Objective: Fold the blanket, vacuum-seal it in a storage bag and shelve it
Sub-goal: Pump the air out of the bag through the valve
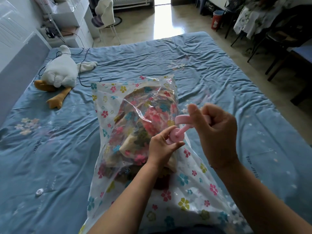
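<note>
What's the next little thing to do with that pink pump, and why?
Probably push the handle down: the right hand grips it raised, the left hand steadies the pump body, and the bag looks loose around the blanket.

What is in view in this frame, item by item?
bed cover: one, blue, across the bed
storage bag: one, clear with coloured flowers, mid-bed
blanket: one, multicoloured floral, inside the bag
pump tool: one, pink, above the bag
plush goose: one, white with orange feet, bed's left side
cable: one, dark, beside the goose
round cap: one, white, on the bed cover, near left
bin: one, red, far floor
left hand: holds the tool's round base
right hand: grips its handle
</note>
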Available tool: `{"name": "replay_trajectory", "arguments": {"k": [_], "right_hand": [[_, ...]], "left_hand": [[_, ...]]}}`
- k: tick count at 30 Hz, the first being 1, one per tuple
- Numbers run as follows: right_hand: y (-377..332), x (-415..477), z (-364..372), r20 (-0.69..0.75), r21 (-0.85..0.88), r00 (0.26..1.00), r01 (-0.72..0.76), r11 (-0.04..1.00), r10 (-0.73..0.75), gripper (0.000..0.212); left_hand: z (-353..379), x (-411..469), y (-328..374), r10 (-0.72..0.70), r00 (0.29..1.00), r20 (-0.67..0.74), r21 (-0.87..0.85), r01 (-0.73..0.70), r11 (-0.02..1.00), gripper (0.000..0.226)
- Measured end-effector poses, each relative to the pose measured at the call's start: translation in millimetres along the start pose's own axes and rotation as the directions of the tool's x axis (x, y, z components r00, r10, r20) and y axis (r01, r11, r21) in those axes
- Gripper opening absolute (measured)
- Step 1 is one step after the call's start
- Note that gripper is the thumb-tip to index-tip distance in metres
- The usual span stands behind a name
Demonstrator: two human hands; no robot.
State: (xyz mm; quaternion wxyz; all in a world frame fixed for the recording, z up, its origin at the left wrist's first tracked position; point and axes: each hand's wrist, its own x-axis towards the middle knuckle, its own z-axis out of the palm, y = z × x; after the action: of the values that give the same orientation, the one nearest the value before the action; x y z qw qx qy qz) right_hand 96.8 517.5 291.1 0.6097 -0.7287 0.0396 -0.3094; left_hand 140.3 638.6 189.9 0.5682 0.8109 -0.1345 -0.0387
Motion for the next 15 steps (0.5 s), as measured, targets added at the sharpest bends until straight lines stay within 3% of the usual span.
{"name": "replay_trajectory", "arguments": {"k": [3,7,9,13,15], "right_hand": [[22,-12,3,0.018,-0.149,0.999,-0.036,0.988,0.039,0.058],[67,-28,3,0.097,-0.382,0.933,-0.287,0.879,0.347,0.069],[51,-23,2,0.075,-0.303,0.956,-0.25,0.92,0.284,0.066],[-11,-7,6,-0.056,0.121,0.998,-0.025,0.992,0.031,0.056],[-9,-11,9,-0.054,0.049,0.998,0.018,0.999,-0.016,0.053]], "left_hand": [[3,-2,-1,0.005,1.0,0.02,0.022,-0.005,1.0,0.056],[6,-7,0,-0.006,1.0,0.029,-0.011,0.006,1.0,0.051],[3,-6,1,-0.012,1.0,0.017,-0.025,0.012,1.0,0.049],[-1,3,0,0.0,1.0,0.021,-0.013,0.0,1.0,0.059],[0,3,0,-0.009,1.0,0.029,0.003,0.009,1.0,0.06]]}}
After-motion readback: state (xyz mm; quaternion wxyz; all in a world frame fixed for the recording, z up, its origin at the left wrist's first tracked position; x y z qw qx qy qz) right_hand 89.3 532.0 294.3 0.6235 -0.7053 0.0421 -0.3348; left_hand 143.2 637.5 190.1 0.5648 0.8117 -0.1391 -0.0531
